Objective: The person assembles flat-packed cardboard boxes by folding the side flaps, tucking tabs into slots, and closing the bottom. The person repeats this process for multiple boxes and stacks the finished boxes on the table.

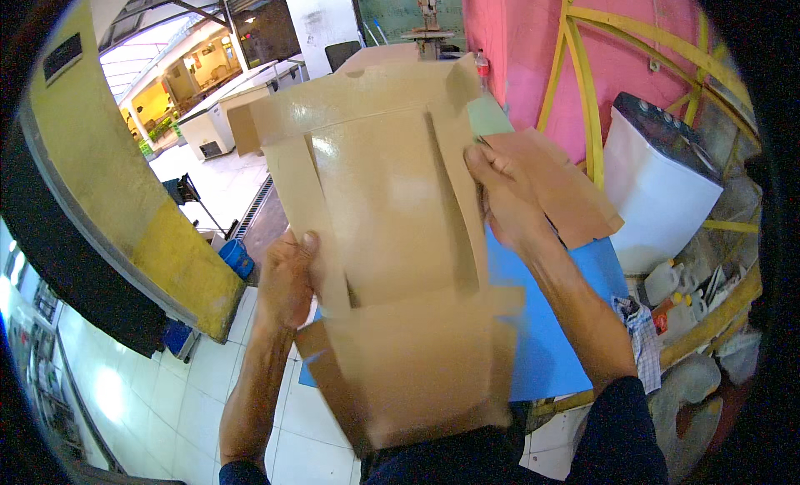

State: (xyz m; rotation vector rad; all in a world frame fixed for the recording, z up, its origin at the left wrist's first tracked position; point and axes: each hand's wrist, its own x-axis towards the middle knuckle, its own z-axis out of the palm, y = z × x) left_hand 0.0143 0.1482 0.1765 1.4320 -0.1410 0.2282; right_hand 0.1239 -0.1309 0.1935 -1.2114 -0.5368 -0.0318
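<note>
A large brown cardboard box blank, with creased side flaps and a glossy inner face, is held up in front of me. My left hand grips its left edge, the thumb lying on the near face. On the opposite edge, higher up, my right hand pinches the side flap; some of its fingers are hidden behind the board. The lower panel of the blank hangs toward my body and is slightly blurred. Behind my right hand, another flat piece of brown cardboard lies on the blue tabletop.
A white washing machine stands at the right beside yellow metal bars. Plastic jugs and a checked cloth are below it. A red-capped bottle stands behind the blank. On the left are a yellow pillar and a blue bucket.
</note>
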